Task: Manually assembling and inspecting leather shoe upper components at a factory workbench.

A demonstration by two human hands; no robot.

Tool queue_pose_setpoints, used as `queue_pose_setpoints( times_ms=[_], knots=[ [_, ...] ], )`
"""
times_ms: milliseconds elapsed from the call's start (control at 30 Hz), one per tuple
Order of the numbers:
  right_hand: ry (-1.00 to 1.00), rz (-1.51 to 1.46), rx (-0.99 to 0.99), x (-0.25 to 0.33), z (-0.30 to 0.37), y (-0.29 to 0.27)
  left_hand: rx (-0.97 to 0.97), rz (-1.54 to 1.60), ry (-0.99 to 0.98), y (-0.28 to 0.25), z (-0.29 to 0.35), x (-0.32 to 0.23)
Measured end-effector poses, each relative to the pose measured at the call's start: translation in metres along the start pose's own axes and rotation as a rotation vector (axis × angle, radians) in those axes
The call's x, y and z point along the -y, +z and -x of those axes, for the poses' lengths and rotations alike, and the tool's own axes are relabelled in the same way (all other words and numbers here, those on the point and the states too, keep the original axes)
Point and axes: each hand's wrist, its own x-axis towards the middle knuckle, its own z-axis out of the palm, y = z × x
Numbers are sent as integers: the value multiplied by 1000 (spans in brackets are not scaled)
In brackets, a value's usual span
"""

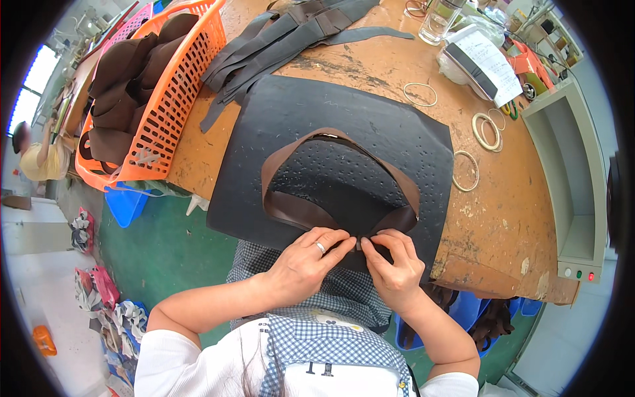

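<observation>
A brown fabric band (276, 167) stands in a loop on a black rubber mat (344, 106) pocked with small holes. The band's ends meet at the mat's near edge. My left hand (301, 261), with a ring on one finger, pinches one end between thumb and forefinger. Right beside it, my right hand (395, 270) pinches the other end, thumb tips almost touching. A small piece shows between the thumbs, too small to name. The band's far side arches toward the middle of the mat.
An orange plastic basket (169, 99) of brown molded cups (119, 66) stands at the left. Dark fabric strips (291, 36) lie behind the mat. At right are masking-tape rings (486, 132), paper (486, 63), a glass (438, 20) and a grey metal box (565, 178). Blue bins (469, 314) sit below.
</observation>
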Motion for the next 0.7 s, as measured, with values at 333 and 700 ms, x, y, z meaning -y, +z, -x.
queue_pose_setpoints(
  times_ms=[333,700],
  knots=[
    [-16,22,16,-1,-2,-3,34,-248,143,1,-4,-1],
    [-75,71,64,0,-1,-4,20,-144,80,-2,-7,1]
  ],
)
